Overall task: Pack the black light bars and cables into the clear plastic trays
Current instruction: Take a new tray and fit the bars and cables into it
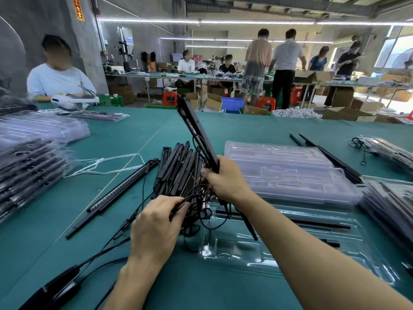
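**One bar raised, cables not yet free**

The right grip is clenched round one black light bar, held above the worktop just beside the pile of bars. Its long axis is steep. The top end points up and away, leaning a little left, and the lower end comes down over the near clear tray. The left grip pinches the tangled cables at the foot of the pile. I think the danger is here: if this bar's own cable is knotted with the others, pulling it away may drag bars off the pile or strain the wire.
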Demonstrator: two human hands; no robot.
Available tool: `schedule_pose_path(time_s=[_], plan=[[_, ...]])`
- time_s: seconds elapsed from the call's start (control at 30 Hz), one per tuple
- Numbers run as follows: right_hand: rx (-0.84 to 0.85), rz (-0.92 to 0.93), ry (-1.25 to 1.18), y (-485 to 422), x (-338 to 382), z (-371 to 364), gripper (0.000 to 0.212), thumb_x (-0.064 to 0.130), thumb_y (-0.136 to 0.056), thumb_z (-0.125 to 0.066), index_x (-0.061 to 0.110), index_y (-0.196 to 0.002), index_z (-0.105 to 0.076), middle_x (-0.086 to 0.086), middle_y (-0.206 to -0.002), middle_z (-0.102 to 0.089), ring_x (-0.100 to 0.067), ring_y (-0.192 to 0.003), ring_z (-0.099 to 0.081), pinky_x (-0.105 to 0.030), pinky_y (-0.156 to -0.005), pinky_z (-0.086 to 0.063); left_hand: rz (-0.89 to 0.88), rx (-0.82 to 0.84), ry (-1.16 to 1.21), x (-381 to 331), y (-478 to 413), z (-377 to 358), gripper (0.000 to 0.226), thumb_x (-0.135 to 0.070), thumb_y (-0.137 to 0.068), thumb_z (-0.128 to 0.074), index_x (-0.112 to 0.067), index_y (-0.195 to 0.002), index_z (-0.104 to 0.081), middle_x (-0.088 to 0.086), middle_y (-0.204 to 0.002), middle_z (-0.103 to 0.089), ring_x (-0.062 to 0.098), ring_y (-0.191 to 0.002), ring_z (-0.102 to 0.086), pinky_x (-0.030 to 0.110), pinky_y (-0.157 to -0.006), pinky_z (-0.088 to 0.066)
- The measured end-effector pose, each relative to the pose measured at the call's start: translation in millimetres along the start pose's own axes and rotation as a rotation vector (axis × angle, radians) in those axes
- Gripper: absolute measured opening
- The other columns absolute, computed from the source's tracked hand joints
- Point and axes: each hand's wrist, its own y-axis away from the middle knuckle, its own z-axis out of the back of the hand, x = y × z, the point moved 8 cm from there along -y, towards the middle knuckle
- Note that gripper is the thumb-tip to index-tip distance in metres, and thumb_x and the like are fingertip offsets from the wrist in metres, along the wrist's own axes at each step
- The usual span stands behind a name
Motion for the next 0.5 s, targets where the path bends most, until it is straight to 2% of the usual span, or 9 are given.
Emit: schedule_pose_path(time_s=[0.07,0.1,0.2,0.27,0.3,0.33,0.4,0.47,0.5], plan=[[-0.019,-0.025,-0.02,1,-7,3,0.004,0.011,-0.095,-0.056,0.013,-0.092,-0.055,-0.01,-0.083,-0.069,-0.017,-0.067,-0.06,-0.012,-0.047,-0.042,-0.05,-0.067,-0.111,-4,1,5,0.017,-0.029,-0.082,-0.076,-0.021,-0.097,-0.076,-0.01,-0.087,-0.069,0.014,-0.074,-0.064,0.023,-0.053,-0.044],[-0.02,-0.034,-0.016,1,-9,2,0.002,0.012,-0.095,-0.056,0.013,-0.094,-0.055,-0.009,-0.083,-0.069,-0.016,-0.069,-0.06,-0.011,-0.046,-0.041,-0.091,-0.105,-0.165,-8,1,7,0.016,-0.026,-0.08,-0.079,-0.02,-0.094,-0.077,-0.008,-0.084,-0.068,0.015,-0.073,-0.063,0.022,-0.051,-0.043],[-0.048,-0.079,0.003,-2,-18,5,0.002,0.015,-0.096,-0.054,0.014,-0.098,-0.053,-0.012,-0.087,-0.067,-0.02,-0.069,-0.061,-0.027,-0.052,-0.048,-0.36,-0.2,-0.219,-29,5,9,0.007,-0.022,-0.087,-0.076,-0.016,-0.088,-0.077,-0.002,-0.079,-0.065,0.019,-0.069,-0.058,0.028,-0.048,-0.047],[-0.089,-0.125,0.006,-7,-25,13,0.004,0.016,-0.096,-0.054,0.014,-0.099,-0.054,-0.012,-0.088,-0.067,-0.022,-0.069,-0.061,-0.039,-0.059,-0.053,-0.501,-0.146,-0.158,-39,10,4,0.009,-0.023,-0.088,-0.072,-0.014,-0.087,-0.076,0.001,-0.078,-0.063,0.018,-0.064,-0.056,0.032,-0.047,-0.049],[-0.116,-0.145,0.001,-9,-27,17,0.005,0.016,-0.095,-0.054,0.014,-0.1,-0.054,-0.01,-0.088,-0.067,-0.021,-0.069,-0.061,-0.04,-0.061,-0.054,-0.525,-0.087,-0.11,-39,12,0,0.007,-0.021,-0.088,-0.073,-0.014,-0.088,-0.075,0.0,-0.079,-0.063,0.017,-0.062,-0.056,0.033,-0.047,-0.05],[-0.147,-0.158,-0.03,-10,-29,22,0.003,0.016,-0.095,-0.055,0.015,-0.098,-0.055,-0.008,-0.085,-0.068,-0.02,-0.068,-0.061,-0.038,-0.06,-0.054,-0.508,-0.019,-0.062,-38,13,-4,0.006,-0.018,-0.087,-0.076,-0.014,-0.091,-0.074,-0.001,-0.08,-0.063,0.015,-0.061,-0.058,0.032,-0.048,-0.053],[-0.211,-0.159,-0.133,-11,-30,31,0.006,0.014,-0.095,-0.056,0.017,-0.09,-0.054,-0.004,-0.079,-0.068,-0.016,-0.062,-0.06,-0.031,-0.052,-0.051,-0.363,0.099,-0.021,-28,10,-12,0.03,-0.016,-0.078,-0.083,-0.015,-0.106,-0.071,-0.007,-0.08,-0.062,0.009,-0.061,-0.06,0.028,-0.052,-0.057],[-0.292,-0.148,-0.187,-12,-31,41,0.013,0.013,-0.094,-0.057,0.02,-0.085,-0.052,-0.003,-0.077,-0.067,-0.015,-0.062,-0.059,-0.025,-0.048,-0.048,-0.202,0.174,-0.007,-17,5,-20,0.051,-0.017,-0.077,-0.084,-0.015,-0.123,-0.062,-0.013,-0.073,-0.054,0.005,-0.058,-0.056,0.022,-0.052,-0.054],[-0.329,-0.149,-0.198,-11,-32,46,0.013,0.013,-0.094,-0.058,0.02,-0.085,-0.053,-0.004,-0.079,-0.067,-0.017,-0.063,-0.059,-0.027,-0.05,-0.05,-0.145,0.187,-0.001,-13,4,-22,0.052,-0.019,-0.081,-0.081,-0.016,-0.128,-0.059,-0.014,-0.069,-0.049,0.005,-0.056,-0.053,0.019,-0.05,-0.049]])
